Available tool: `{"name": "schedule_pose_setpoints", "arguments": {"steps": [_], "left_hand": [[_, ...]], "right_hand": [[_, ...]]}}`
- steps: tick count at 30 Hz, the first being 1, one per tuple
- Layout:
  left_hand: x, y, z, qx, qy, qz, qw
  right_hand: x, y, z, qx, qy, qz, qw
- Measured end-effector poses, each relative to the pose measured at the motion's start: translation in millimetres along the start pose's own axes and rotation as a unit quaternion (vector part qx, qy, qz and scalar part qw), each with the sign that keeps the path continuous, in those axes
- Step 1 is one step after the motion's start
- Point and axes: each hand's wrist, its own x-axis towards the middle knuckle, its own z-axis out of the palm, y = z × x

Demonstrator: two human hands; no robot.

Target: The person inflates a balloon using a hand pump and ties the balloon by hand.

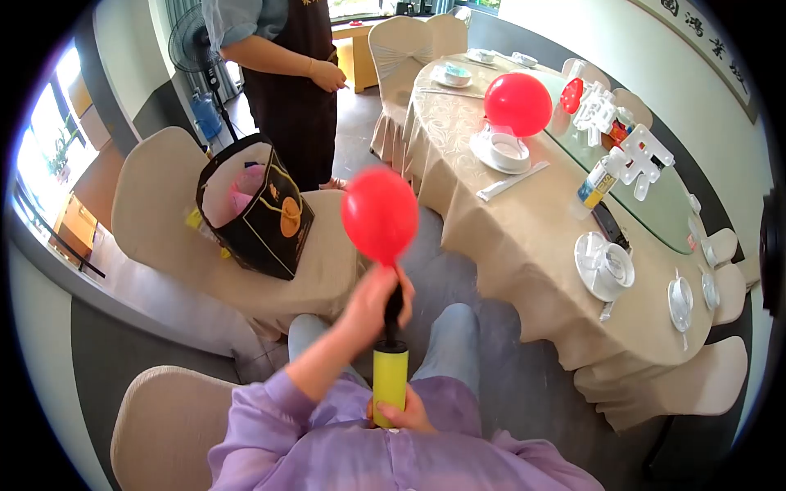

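A yellow-green hand balloon pump [390, 378] with a black upper part stands upright in front of my body. My right hand [412, 414] is closed around the lower end of its yellow cylinder. Higher up, my left hand [375, 307] grips the black part of the pump, close to the balloon's neck. A round, inflated red balloon [380, 214] sits on top of the pump, just above my left fingers. Its neck is partly hidden by that hand.
A clothed round table [524, 237] at right bears dish sets, another red balloon [518, 105], a bottle [600, 182] and white plastic pieces [647, 159] on glass. A black gift bag [258, 209] rests on a chair. An aproned person [291, 90] stands ahead, near a fan [192, 41].
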Motion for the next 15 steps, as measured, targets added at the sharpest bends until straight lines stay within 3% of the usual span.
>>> {"name": "schedule_pose_setpoints", "arguments": {"steps": [1, 2, 6, 8, 9, 12, 13, 15], "left_hand": [[-14, -7, 19, -0.082, 0.042, -0.015, 0.996], [-15, -5, 13, -0.082, 0.048, -0.018, 0.995], [14, 28, -23, 0.052, 0.090, 0.043, 0.994], [39, 59, -35, 0.076, 0.125, 0.080, 0.986], [48, 66, -38, 0.026, 0.126, 0.118, 0.985], [38, 38, -41, 0.042, 0.124, 0.110, 0.985], [27, 14, -30, -0.009, 0.125, 0.078, 0.989], [11, -11, -19, -0.042, 0.137, 0.043, 0.989]], "right_hand": [[0, 0, 0, -0.018, 0.011, 0.003, 1.000], [-1, 3, 2, -0.033, 0.021, 0.008, 0.999], [7, -6, 9, -0.006, 0.019, 0.063, 0.998], [5, -11, 16, -0.013, -0.027, 0.026, 0.999], [5, -8, 15, -0.031, -0.010, -0.001, 0.999], [7, -18, 7, -0.057, 0.054, 0.067, 0.995], [8, -19, 9, -0.085, 0.073, 0.024, 0.993], [16, -25, 4, -0.067, 0.074, 0.051, 0.994]]}}
